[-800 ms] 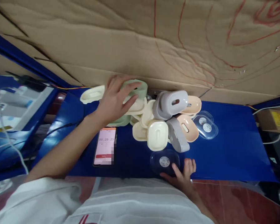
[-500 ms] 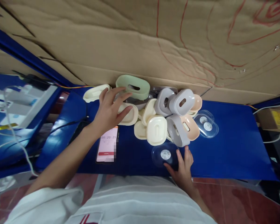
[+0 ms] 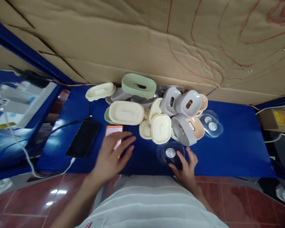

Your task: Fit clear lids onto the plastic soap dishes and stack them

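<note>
The right hand (image 3: pixel 188 169) was near the front edge of the blue table (image 3: pixel 239 145), its thumb and forefinger at the right part of a clear plastic lid (image 3: pixel 161 157). The fingers were a little bent and apart; whether they gripped the lid or only rested on it, I could not tell. This lid lay in front of the heap and carried a round white label (image 3: pixel 170 152). The left hand (image 3: pixel 110 155), rather blurred, had its fingers loosely spread and held nothing; it covered part of a lit smartphone (image 3: pixel 112 129). To its left lay a dark smartphone (image 3: pixel 83 139). In the heap, a light green slotted container (image 3: pixel 148 91) leaned behind a long cream lid (image 3: pixel 126 113), and a square cream lid (image 3: pixel 161 131) lay beside grey slotted containers (image 3: pixel 183 103) and a peach slotted container (image 3: pixel 199 129).
</note>
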Motion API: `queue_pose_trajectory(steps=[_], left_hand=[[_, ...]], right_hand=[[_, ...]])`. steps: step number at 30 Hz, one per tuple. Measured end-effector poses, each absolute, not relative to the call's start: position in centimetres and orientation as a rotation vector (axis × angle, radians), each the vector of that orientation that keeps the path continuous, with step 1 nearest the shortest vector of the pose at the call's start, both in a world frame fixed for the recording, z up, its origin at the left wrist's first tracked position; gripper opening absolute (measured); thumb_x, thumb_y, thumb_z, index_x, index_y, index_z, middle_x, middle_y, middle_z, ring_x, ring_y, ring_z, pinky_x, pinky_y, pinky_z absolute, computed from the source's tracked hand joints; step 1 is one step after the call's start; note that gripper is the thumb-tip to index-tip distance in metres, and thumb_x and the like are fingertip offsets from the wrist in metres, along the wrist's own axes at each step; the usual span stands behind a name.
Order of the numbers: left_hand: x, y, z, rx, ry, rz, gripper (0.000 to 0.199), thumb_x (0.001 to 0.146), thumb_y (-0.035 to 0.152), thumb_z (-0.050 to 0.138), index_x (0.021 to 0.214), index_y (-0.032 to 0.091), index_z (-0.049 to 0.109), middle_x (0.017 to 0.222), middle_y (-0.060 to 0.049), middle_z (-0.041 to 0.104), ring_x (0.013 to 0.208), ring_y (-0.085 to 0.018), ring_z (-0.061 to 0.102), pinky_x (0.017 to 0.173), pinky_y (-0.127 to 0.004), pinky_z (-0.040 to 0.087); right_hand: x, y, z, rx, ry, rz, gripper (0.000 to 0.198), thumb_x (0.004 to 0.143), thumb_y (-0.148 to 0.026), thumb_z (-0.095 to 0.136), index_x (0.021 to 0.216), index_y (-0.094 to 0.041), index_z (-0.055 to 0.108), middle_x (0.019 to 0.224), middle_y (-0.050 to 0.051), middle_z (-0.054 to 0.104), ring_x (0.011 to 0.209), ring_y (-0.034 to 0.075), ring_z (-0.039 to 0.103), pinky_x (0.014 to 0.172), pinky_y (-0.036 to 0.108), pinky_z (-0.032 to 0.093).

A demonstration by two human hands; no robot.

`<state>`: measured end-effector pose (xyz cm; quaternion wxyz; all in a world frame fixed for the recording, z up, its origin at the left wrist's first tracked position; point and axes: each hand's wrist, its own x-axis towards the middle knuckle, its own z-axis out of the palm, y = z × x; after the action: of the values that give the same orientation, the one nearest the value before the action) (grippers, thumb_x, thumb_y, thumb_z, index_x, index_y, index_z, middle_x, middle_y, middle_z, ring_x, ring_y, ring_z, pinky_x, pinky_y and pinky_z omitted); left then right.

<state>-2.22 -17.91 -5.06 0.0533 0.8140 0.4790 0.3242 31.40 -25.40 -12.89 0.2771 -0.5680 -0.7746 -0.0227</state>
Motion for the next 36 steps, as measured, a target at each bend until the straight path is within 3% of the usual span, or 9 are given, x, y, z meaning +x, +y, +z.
queue_pose_trajectory(steps=[3, 5, 7, 10, 18, 26, 29, 33, 36], left_hand=[[1.4, -19.9, -7.1, 2.497, 1.178, 0.889, 0.044, 0.102, 0.006, 0.057, 0.144, 0.021, 0.062, 0.145, -0.013, 0.069, 0.137, -0.026, 0.063, 0.115, -0.045, 0.053], [3.6, -20.4, -8.4, 2.589, 1.146, 0.704, 0.053, 0.101, 0.003, 0.051, 0.15, 0.019, 0.061, 0.161, -0.016, 0.059, 0.15, -0.03, 0.054, 0.122, -0.051, 0.047], [5.1, -20.6, -9.4, 2.653, 1.191, 0.574, 0.057, 0.101, 0.004, 0.05, 0.156, 0.019, 0.059, 0.169, -0.016, 0.051, 0.156, -0.034, 0.047, 0.125, -0.059, 0.041], [6.1, -20.9, -10.1, 2.71, 1.212, 0.511, 0.054, 0.106, 0.01, 0.051, 0.158, 0.02, 0.058, 0.165, -0.016, 0.056, 0.149, -0.034, 0.053, 0.126, -0.062, 0.035], [5.6, -23.8, -10.4, 2.78, 1.155, 0.427, 0.05, 0.107, 0.007, 0.047, 0.154, 0.02, 0.06, 0.153, -0.016, 0.065, 0.132, -0.031, 0.063, 0.115, -0.054, 0.043], [4.9, -24.8, -11.2, 2.805, 1.125, 0.528, 0.049, 0.103, 0.007, 0.052, 0.149, 0.02, 0.064, 0.163, -0.017, 0.057, 0.15, -0.036, 0.05, 0.123, -0.062, 0.034], [4.7, -24.7, -11.4, 2.776, 1.135, 0.58, 0.04, 0.104, 0.009, 0.051, 0.139, 0.02, 0.068, 0.15, -0.015, 0.066, 0.149, -0.035, 0.052, 0.126, -0.065, 0.028], [4.3, -24.8, -11.6, 2.794, 1.053, 0.595, 0.034, 0.105, 0.005, 0.051, 0.128, 0.021, 0.07, 0.124, -0.009, 0.076, 0.125, -0.025, 0.065, 0.119, -0.054, 0.035], [4.1, -24.9, -11.7, 2.781, 1.046, 0.645, 0.03, 0.108, 0.008, 0.054, 0.129, 0.021, 0.07, 0.122, -0.008, 0.076, 0.121, -0.024, 0.066, 0.116, -0.05, 0.035]], right_hand=[[31.4, -25.2, -12.2, -1.441, -2.223, 0.047, 0.062, 0.104, -0.031, 0.069, 0.163, -0.031, 0.05, 0.153, 0.014, 0.064, 0.137, 0.032, 0.063, 0.119, 0.05, 0.043], [31.5, -25.2, -12.0, -1.413, -2.309, 0.1, 0.055, 0.106, -0.031, 0.066, 0.159, -0.029, 0.053, 0.148, 0.012, 0.069, 0.139, 0.029, 0.063, 0.123, 0.048, 0.037], [31.8, -25.3, -11.9, -1.404, -2.346, 0.089, 0.052, 0.106, -0.03, 0.065, 0.157, -0.028, 0.056, 0.149, 0.011, 0.07, 0.142, 0.028, 0.062, 0.125, 0.048, 0.034], [32.7, -25.7, -12.0, -1.442, -2.314, -0.001, 0.047, 0.106, -0.03, 0.064, 0.153, -0.028, 0.059, 0.148, 0.011, 0.07, 0.14, 0.029, 0.062, 0.124, 0.048, 0.034], [37.1, -28.7, -12.9, -1.57, -2.28, -0.156, 0.057, 0.104, -0.049, 0.068, 0.154, -0.025, 0.056, 0.151, 0.016, 0.065, 0.146, 0.035, 0.056, 0.123, 0.053, 0.032], [45.4, -28.8, -14.1, -2.027, -1.81, -0.333, 0.06, 0.109, -0.056, 0.048, 0.159, -0.023, 0.055, 0.156, 0.021, 0.059, 0.149, 0.04, 0.051, 0.12, 0.064, 0.034], [45.5, -26.4, -12.9, -2.002, -1.75, -0.347, 0.065, 0.11, -0.059, 0.045, 0.16, -0.018, 0.052, 0.162, 0.025, 0.054, 0.154, 0.042, 0.046, 0.122, 0.07, 0.031], [40.8, -22.4, -10.4, -1.679, -1.847, -0.241, 0.073, 0.106, -0.061, 0.056, 0.164, -0.018, 0.046, 0.166, 0.023, 0.05, 0.154, 0.038, 0.049, 0.123, 0.061, 0.042], [36.8, -19.4, -9.1, -1.525, -1.908, -0.074, 0.069, 0.104, -0.061, 0.062, 0.159, -0.02, 0.053, 0.159, 0.019, 0.059, 0.143, 0.033, 0.061, 0.114, 0.05, 0.055]])
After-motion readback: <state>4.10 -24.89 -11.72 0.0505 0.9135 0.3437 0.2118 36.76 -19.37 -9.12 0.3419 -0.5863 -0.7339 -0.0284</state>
